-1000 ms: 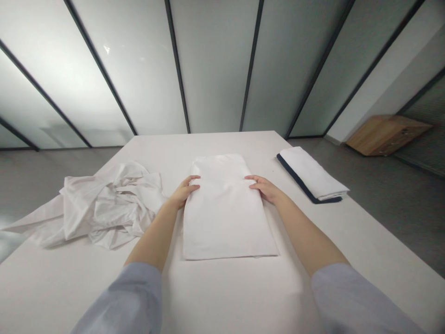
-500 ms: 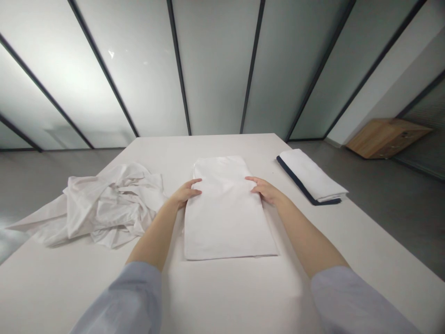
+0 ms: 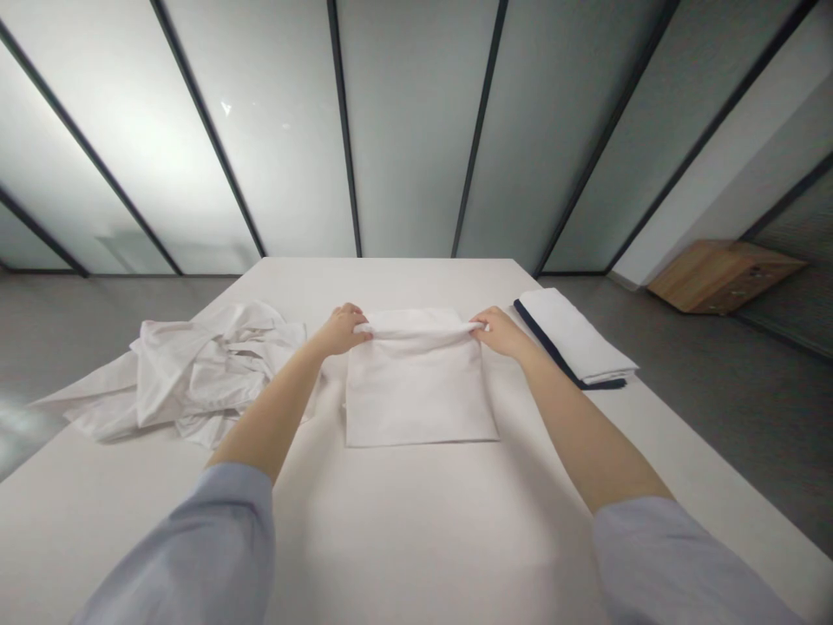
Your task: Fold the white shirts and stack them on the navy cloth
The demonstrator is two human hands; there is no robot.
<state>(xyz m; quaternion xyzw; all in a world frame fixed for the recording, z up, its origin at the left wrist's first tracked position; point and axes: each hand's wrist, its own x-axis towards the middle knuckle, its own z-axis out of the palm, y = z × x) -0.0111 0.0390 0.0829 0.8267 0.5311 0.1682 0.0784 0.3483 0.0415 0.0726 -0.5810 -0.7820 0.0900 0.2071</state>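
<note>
Pinching its edge, left hand (image 3: 340, 332) and right hand (image 3: 500, 334) hold a white cloth (image 3: 420, 395).

— Left side, what's in the way?
— A crumpled white sheet (image 3: 208, 369), right beside the left hand (image 3: 339, 332), shutting off any sweep outward!
— And the right?
— A navy-edged folded towel (image 3: 573, 338) near the right hand (image 3: 500, 334), a tight lane there!
— Any way through?
— Yes, back toward the person, over the white table (image 3: 416, 538), below the folded white cloth (image 3: 416, 391): wide room for both hands!

Crumpled cloth (image 3: 208, 369) left of folded cloth (image 3: 416, 399), folded towel (image 3: 573, 334) right.
</note>
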